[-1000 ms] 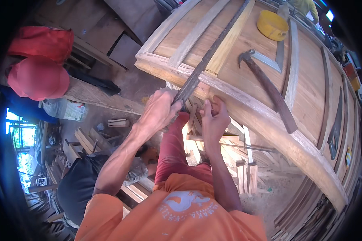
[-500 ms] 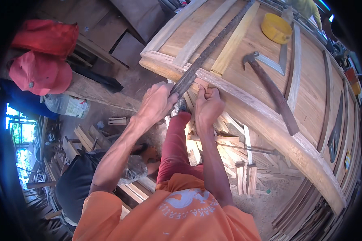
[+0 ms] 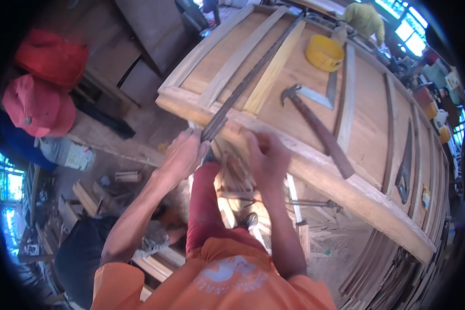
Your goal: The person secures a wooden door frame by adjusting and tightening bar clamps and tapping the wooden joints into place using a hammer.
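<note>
My left hand (image 3: pixel 183 155) is closed round the near end of a long dark wooden strip (image 3: pixel 243 82). This strip lies across a large ribbed wooden panel (image 3: pixel 294 98) and sticks out past its thick near edge. Close to that edge is my right hand (image 3: pixel 267 157), blurred, its thumb apart from the curled fingers and nothing visible between them. To its right, a claw hammer (image 3: pixel 320 129) rests on the panel, handle over the edge. A pale yellow slat (image 3: pixel 274 67) runs beside the dark strip.
A yellow round container (image 3: pixel 324 53), a metal square (image 3: pixel 318 97) and a handsaw (image 3: pixel 404 165) lie on the panel. Red caps (image 3: pixel 39 106) and a plastic jug (image 3: pixel 67 153) are at left. Wood offcuts litter the floor. A person in yellow (image 3: pixel 364 20) is beyond the panel.
The view has shifted, so the panel and its tools appear farther left. My right hand has come away from the panel edge where it was pinching; my left hand keeps its hold on the strip.
</note>
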`<action>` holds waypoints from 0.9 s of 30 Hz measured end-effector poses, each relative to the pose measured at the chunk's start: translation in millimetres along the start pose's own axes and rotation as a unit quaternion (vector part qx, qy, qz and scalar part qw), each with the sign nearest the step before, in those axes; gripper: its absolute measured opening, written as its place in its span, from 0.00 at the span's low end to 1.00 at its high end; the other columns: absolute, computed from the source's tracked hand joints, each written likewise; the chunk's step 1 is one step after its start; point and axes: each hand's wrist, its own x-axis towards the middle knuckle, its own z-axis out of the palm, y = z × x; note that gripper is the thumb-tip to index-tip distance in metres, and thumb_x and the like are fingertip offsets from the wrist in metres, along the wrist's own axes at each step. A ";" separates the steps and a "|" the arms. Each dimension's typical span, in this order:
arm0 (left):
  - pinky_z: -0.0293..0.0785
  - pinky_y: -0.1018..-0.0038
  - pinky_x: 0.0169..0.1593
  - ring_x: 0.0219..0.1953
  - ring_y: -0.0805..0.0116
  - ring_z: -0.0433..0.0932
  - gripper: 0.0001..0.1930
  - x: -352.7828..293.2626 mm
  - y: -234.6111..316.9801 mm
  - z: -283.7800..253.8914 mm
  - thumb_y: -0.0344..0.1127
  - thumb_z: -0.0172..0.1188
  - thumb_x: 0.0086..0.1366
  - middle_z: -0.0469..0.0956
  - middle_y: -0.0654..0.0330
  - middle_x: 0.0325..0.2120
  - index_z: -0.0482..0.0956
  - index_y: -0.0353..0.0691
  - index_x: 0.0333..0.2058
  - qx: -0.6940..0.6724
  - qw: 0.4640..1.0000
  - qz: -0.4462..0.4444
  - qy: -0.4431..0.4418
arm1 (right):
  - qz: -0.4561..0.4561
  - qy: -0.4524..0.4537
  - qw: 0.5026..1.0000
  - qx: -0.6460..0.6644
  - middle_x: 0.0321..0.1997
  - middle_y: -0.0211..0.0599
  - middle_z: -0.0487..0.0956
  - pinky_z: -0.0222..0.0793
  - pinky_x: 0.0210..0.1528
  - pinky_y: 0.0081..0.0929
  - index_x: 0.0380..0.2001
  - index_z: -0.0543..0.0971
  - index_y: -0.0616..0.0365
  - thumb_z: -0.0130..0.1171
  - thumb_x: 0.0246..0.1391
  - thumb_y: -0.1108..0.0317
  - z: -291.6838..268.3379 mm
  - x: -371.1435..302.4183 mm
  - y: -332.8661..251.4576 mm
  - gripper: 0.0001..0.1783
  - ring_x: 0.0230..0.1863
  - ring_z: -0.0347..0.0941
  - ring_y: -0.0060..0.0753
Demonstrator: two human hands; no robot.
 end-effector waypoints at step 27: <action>0.69 0.50 0.68 0.64 0.29 0.71 0.44 264.2 87.2 146.2 0.37 0.64 0.61 0.66 0.27 0.64 0.51 0.17 0.67 0.070 0.983 0.115 0.127 | -0.296 -0.356 0.764 -0.450 0.28 0.51 0.81 0.79 0.27 0.41 0.35 0.74 0.63 0.52 0.65 0.29 -181.9 0.5 15.3 0.39 0.28 0.83 0.52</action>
